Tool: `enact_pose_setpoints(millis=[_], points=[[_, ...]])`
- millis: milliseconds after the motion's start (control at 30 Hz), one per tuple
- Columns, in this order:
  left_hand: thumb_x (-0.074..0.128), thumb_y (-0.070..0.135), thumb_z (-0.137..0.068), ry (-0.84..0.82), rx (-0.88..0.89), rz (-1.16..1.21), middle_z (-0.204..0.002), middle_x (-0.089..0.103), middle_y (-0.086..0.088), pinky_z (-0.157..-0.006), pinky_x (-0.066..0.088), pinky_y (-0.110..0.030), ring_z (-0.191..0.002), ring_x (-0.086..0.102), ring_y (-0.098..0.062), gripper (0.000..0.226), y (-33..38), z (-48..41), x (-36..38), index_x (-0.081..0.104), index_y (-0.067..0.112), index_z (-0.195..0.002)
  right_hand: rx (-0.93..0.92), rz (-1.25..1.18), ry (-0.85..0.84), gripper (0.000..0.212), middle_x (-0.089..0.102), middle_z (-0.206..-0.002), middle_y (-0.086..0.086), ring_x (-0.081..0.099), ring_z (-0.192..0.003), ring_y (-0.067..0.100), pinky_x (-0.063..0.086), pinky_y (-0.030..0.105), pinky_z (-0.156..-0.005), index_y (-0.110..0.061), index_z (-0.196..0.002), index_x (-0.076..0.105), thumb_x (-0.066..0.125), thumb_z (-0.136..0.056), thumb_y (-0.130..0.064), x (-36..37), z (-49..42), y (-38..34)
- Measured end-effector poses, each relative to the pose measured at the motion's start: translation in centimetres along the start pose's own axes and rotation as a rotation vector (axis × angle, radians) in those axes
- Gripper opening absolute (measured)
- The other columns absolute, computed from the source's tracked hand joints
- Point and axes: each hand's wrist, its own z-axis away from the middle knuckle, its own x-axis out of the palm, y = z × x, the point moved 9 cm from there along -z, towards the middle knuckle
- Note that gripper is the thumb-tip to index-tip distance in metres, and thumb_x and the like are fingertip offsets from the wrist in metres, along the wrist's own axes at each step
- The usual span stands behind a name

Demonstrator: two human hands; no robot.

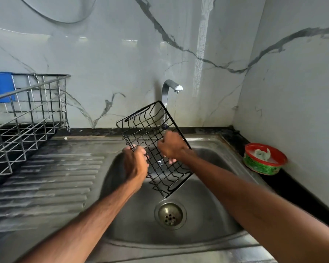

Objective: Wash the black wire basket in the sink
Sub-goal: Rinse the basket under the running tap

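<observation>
Over the sink (207, 234) bowl, the black wire basket (153, 136) hung tilted, clear of the steel. Its low corner pointed down twd the drain (170, 215) and its top end sat up by the tap (169, 88) stem. Both hands had it. The left hand (135, 164) was curled round the left long side w/ fingers hooked over the rim wire. The right hand (171, 147) was closed on the right long side, fingertips showing thru the mesh below.

Handling, as a guess: light, since it was held up w/out visible strain. It's prob. stiff too, being coated wire welded in a grid, so it shouldn't flex or crush. The wet coating could be slick, and thin wires give little to bear on. The best hold looked like the thicker rim or the looped end handles, not the inner grid, where fingers can get pinched. It's not fragile, but a drop would clang on the steel.

A thin water stream (176, 103) fell from the spout just right of the basket's top edge. Couldn't tell if it hit the wires.

Room-wise:
- Spout was close above the upper end, so the top corner could knock it if the basket turned.
- The back wall sat near behind, and the side wall stood further off to the right.
- The red-rimmed green tub (264, 160) sat on the counter right of the bowl, well apart from the basket.
- Left had the ribbed draining board (55, 177), w/ a steel dish rack (27, 118) at its far end.
- The bowl below looked the freest space for rotating.
</observation>
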Motion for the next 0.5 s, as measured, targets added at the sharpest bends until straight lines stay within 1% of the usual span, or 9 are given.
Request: enact_pose_setpoints(millis=[67, 100, 133, 200, 233, 300, 367, 433, 500], points=[[0.048, 0.047, -0.079, -0.001, 0.002, 0.006, -0.097, 0.073, -0.008, -0.074, 0.064, -0.051, -0.086, 0.074, -0.026, 0.037, -1.2, -1.2, 0.1, 0.051, 0.017, -0.101, -0.066, 0.178, 0.088, 0.015, 0.062, -0.08, 0.004, 0.06, -0.064, 0.016, 0.05, 0.029, -0.055, -0.009, -0.091, 0.061, 0.052, -0.099, -0.018, -0.4, 0.5, -1.5], [0.049, 0.05, -0.078, 0.002, 0.003, -0.012, -0.106, 0.073, -0.011, -0.077, 0.064, -0.052, -0.09, 0.073, -0.027, 0.04, -1.9, -1.8, 0.2, 0.052, 0.019, -0.103, -0.093, 0.225, 0.103, 0.011, 0.061, -0.082, 0.003, 0.06, -0.069, 0.017, 0.052, 0.03, -0.06, -0.009, -0.093, 0.061, 0.054, -0.097, -0.016, -0.3, 0.8, -1.8], [0.052, 0.049, -0.077, 0.009, -0.018, 0.019, -0.113, 0.072, -0.015, -0.082, 0.062, -0.054, -0.095, 0.072, -0.032, 0.045, -2.3, -2.2, 0.1, 0.054, 0.016, -0.108, -0.113, 0.239, 0.09, 0.008, 0.061, -0.087, 0.004, 0.061, -0.074, 0.019, 0.056, 0.033, -0.065, -0.008, -0.097, 0.061, 0.055, -0.095, -0.014, 0.1, 1.1, -1.8], [0.055, 0.04, -0.076, 0.038, -0.057, 0.097, -0.12, 0.067, -0.023, -0.093, 0.057, -0.055, -0.106, 0.069, -0.043, 0.057, -3.0, -2.7, 0.0, 0.054, 0.009, -0.124, -0.132, 0.127, 0.006, 0.016, 0.064, -0.096, 0.011, 0.065, -0.081, 0.027, 0.06, 0.039, -0.072, -0.002, -0.105, 0.062, 0.058, -0.091, -0.009, 0.7, 1.6, -1.3], [0.054, 0.039, -0.076, 0.045, -0.054, 0.113, -0.121, 0.066, -0.024, -0.095, 0.056, -0.054, -0.108, 0.067, -0.045, 0.06, -2.4, -2.3, -0.2, 0.053, 0.009, -0.128, -0.13, 0.031, -0.051, 0.017, 0.067, -0.097, 0.015, 0.067, -0.082, 0.03, 0.061, 0.04, -0.072, 0.001, -0.106, 0.064, 0.059, -0.092, -0.008, 0.8, 1.8, -0.9], [0.053, 0.043, -0.075, 0.046, -0.026, 0.113, -0.12, 0.067, -0.023, -0.097, 0.055, -0.054, -0.109, 0.067, -0.045, 0.063, -1.6, -1.9, -0.4, 0.053, 0.011, -0.129, -0.102, -0.221, -0.202, 0.019, 0.073, -0.096, 0.018, 0.072, -0.081, 0.028, 0.062, 0.036, -0.069, 0.002, -0.103, 0.068, 0.058, -0.099, -0.013, 0.6, 2.3, -0.1], [0.052, 0.049, -0.073, 0.057, -0.025, 0.093, -0.119, 0.067, -0.021, -0.098, 0.057, -0.055, -0.109, 0.067, -0.043, 0.066, -2.9, -3.1, -0.3, 0.053, 0.013, -0.128, -0.004, -0.584, -0.339, 0.029, 0.075, -0.1, 0.02, 0.075, -0.089, 0.03, 0.061, 0.034, -0.07, 0.003, -0.109, 0.068, 0.053, -0.104, -0.021, -0.3, 2.7, 0.9], [0.051, 0.056, -0.072, 0.048, -0.034, 0.005, -0.111, 0.071, -0.013, -0.09, 0.06, -0.056, -0.1, 0.071, -0.036, 0.066, -2.9, -2.8, -0.7, 0.058, 0.014, -0.123, 0.106, -0.894, -0.315, 0.032, 0.075, -0.106, 0.021, 0.074, -0.096, 0.034, 0.061, 0.035, -0.077, 0.005, -0.114, 0.066, 0.046, -0.106, -0.019, -2.2, 2.2, 2.4], [0.048, 0.054, -0.083, -0.001, -0.033, -0.113, -0.094, 0.069, -0.003, -0.078, 0.064, -0.052, -0.087, 0.073, -0.027, 0.052, -1.6, -1.4, -0.9, 0.064, 0.013, -0.11, 0.256, -1.167, -0.249, 0.034, 0.074, -0.107, 0.023, 0.074, -0.098, 0.034, 0.062, 0.037, -0.08, 0.007, -0.116, 0.064, 0.039, -0.106, -0.013, -3.4, 0.9, 4.0]])
